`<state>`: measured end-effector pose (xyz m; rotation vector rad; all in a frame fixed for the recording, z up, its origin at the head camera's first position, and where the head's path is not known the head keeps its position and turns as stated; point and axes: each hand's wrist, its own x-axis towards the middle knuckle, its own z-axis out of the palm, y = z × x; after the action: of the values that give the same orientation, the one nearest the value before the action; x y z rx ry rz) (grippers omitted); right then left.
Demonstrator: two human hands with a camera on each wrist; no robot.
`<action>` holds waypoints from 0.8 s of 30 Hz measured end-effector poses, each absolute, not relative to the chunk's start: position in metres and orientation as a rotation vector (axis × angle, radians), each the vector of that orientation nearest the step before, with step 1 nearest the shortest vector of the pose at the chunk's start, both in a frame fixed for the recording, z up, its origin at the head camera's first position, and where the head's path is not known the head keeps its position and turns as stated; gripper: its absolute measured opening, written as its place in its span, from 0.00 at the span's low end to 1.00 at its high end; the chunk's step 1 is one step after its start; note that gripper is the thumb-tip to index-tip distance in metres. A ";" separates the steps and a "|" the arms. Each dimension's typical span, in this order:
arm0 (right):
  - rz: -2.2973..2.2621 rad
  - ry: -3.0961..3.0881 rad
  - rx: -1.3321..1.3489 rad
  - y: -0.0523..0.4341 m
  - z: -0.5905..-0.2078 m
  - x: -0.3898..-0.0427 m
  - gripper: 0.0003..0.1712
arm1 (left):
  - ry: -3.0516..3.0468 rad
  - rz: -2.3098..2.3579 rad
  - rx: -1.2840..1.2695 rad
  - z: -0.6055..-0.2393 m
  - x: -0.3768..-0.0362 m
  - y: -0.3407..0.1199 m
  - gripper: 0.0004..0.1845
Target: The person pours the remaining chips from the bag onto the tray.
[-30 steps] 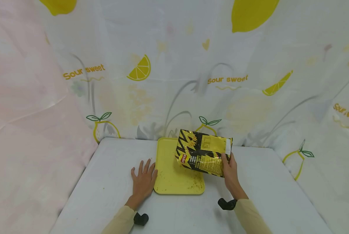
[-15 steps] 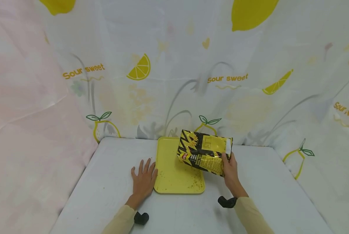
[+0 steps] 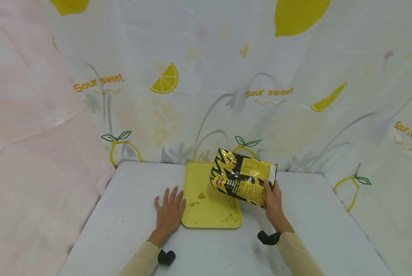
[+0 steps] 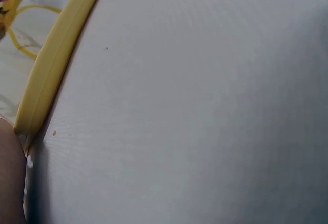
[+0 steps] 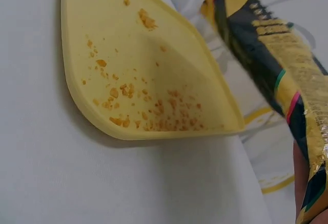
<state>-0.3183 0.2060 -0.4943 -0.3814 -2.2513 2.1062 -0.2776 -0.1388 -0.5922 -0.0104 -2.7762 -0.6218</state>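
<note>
My right hand grips a black and yellow snack bag by its right end, thumb on the printed face. The bag is held above a yellow tray, its far end tilted over the tray's middle. Orange-brown crumbs are scattered over the tray, mostly toward its near right corner, with a larger clump near the left side. My left hand lies flat on the table with fingers spread, right at the tray's left rim. In the left wrist view only the tray's edge and a bit of the hand show.
The tray lies on a white-covered table. A few tiny specks dot the cover left of the tray. Behind the table hangs a white curtain printed with lemons, and a pinkish part of it closes off the left side.
The far end of the bag has tipped up and shifted slightly right. A larger clump and more crumbs now lie on the tray's left side. The left hand stays put.
</note>
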 end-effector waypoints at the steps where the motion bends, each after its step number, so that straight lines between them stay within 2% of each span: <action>1: 2.106 -2.253 -0.380 0.206 -0.495 -0.318 0.33 | -2.771 -0.628 -0.012 -0.592 -0.278 -0.139 0.27; 24: 2.126 -2.255 -0.390 0.208 -0.492 -0.319 0.33 | -2.797 -0.627 -0.012 -0.590 -0.277 -0.138 0.28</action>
<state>-0.3189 0.2080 -0.4923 -0.3899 -2.2550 2.1264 -0.2770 -0.1384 -0.5903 -0.0116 -2.7971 -0.6271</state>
